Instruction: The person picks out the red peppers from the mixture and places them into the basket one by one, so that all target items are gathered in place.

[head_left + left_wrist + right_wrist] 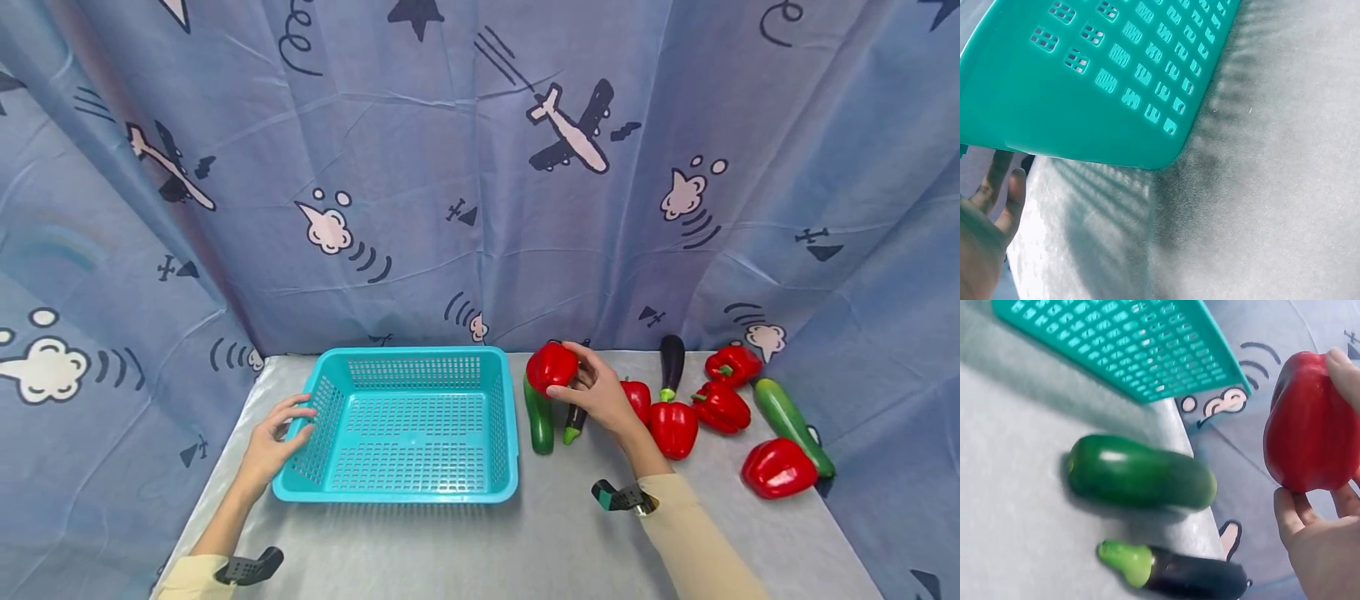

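A red bell pepper [551, 368] is held up in my right hand [596, 390], thumb on one side and fingers on the other. The right wrist view shows that pepper [1310, 425] raised off the table. Below it lie a green cucumber-like vegetable [540, 421] and a dark eggplant [574, 423] with a green stem end. At the left side of a turquoise plastic basket [412, 497], my left hand [272, 442] has its loosely spread fingertips over the rim. The left wrist view shows the basket's outer wall [1072, 119] beside the hand.
On the right of the grey table [570, 533] lie several more red peppers [673, 431], another eggplant [672, 362] and a long green vegetable [793, 425]. A blue patterned curtain [420, 250] hangs behind the table and along both sides.
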Action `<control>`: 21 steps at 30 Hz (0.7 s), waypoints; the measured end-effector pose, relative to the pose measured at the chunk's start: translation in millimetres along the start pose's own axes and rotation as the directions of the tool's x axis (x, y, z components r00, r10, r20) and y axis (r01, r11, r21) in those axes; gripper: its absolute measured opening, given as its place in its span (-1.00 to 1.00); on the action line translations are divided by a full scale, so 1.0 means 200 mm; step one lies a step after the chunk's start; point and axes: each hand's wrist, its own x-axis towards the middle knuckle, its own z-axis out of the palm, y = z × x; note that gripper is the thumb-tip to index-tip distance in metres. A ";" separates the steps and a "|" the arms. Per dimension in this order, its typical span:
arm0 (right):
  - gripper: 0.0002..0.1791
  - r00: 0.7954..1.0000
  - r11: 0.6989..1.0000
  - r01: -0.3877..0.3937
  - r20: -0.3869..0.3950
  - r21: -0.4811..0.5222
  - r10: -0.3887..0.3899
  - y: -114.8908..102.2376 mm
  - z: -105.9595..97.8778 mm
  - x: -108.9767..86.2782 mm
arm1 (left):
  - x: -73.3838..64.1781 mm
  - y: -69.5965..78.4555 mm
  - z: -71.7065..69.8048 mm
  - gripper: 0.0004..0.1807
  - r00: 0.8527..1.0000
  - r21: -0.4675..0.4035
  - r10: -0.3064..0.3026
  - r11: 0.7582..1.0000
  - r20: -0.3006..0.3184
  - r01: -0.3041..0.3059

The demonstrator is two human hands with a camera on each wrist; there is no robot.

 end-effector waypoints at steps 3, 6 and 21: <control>-0.10 1.000 0.999 0.021 0.021 0.040 -0.022 -0.02 0.04 0.02 | 0.00 0.00 0.00 -0.75 1.000 -0.003 -0.003 1.000 -0.002 0.003; -0.12 0.999 0.999 0.031 0.030 0.035 -0.032 -0.05 0.08 0.05 | 0.00 0.00 0.00 -0.76 1.000 -0.006 -0.006 1.000 -0.004 0.006; -0.09 0.994 0.996 0.074 0.079 0.055 -0.079 -0.22 0.32 0.14 | 0.01 0.00 0.00 -0.77 1.000 -0.013 -0.012 1.000 0.006 0.012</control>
